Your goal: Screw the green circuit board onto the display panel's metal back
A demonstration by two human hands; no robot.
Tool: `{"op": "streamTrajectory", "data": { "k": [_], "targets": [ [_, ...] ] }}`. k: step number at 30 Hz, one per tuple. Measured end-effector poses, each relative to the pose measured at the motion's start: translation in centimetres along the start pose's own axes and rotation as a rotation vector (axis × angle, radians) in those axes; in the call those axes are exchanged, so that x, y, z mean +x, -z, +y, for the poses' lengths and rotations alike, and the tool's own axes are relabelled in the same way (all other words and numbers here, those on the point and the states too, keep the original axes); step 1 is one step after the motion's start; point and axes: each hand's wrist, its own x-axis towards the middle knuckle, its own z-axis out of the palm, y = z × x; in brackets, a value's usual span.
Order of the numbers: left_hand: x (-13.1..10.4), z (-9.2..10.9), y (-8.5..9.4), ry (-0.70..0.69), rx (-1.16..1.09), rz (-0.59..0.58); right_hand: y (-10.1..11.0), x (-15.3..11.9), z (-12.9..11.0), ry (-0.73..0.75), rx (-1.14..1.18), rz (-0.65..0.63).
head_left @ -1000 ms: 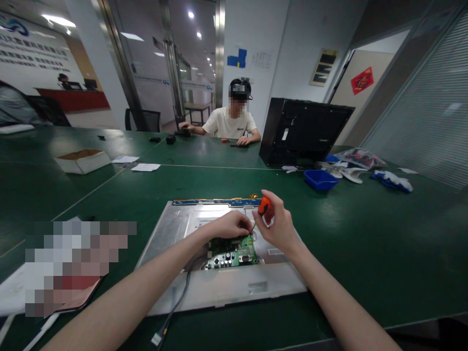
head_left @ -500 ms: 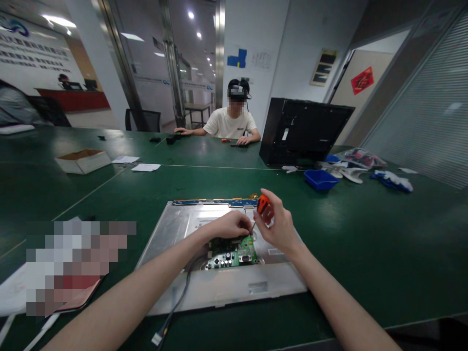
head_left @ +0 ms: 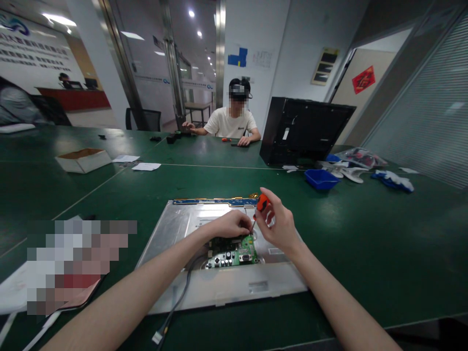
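Note:
A silver metal panel [head_left: 161, 234] lies flat on the green table, with a green circuit board [head_left: 245, 249] on it. My right hand [head_left: 276, 219] grips a screwdriver [head_left: 262, 202] with an orange and black handle; its thin shaft slants down to the board's upper right corner. Beside that tip, my left hand [head_left: 236, 224] has its fingers closed together at the board's upper edge. Whatever they pinch is hidden. A dark cable [head_left: 185, 287] runs from the board over the panel's front edge and ends in a white connector [head_left: 157, 337].
Behind the panel stand a black monitor [head_left: 310, 129] and a blue tray [head_left: 321, 179], with gloves [head_left: 393, 180] to the right. An open cardboard box [head_left: 84, 161] and papers [head_left: 146, 166] sit at the left. Across the table sits a person [head_left: 232, 121] in a white shirt.
The screwdriver's handle has turned slightly in my right hand. My left hand stays in place. Across the table, the person's hand at the left has lifted a little.

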Motion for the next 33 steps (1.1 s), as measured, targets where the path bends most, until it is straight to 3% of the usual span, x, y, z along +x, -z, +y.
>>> {"op": "streamTrajectory", "data": {
  "k": [5,12,17,19,24,26,33],
  "targets": [
    [0.1,-0.3,-0.1,-0.027,0.004,0.011,-0.3,-0.1,0.4,0.005,-0.056,0.04],
    [0.0,0.0,-0.1,0.008,-0.027,0.006,0.1,-0.1,0.0,0.001,-0.001,-0.019],
    [0.0,0.3,0.0,0.024,-0.044,-0.008,0.9,0.8,-0.3,-0.111,-0.095,-0.039],
    [0.0,0.2,0.0,0.023,-0.044,-0.005,1.6,1.9,-0.7,-0.143,-0.197,-0.118],
    [0.0,-0.2,-0.2,0.033,-0.048,0.0,3.7,6.3,-3.2,-0.15,-0.598,-0.528],
    [0.1,-0.5,-0.3,0.025,-0.053,-0.001,4.3,7.7,-4.4,-0.108,-0.715,-0.63],
    [0.1,-0.8,-0.4,0.016,-0.011,0.026,3.6,9.5,-5.4,-0.146,-0.777,-0.669]
  ]
}}
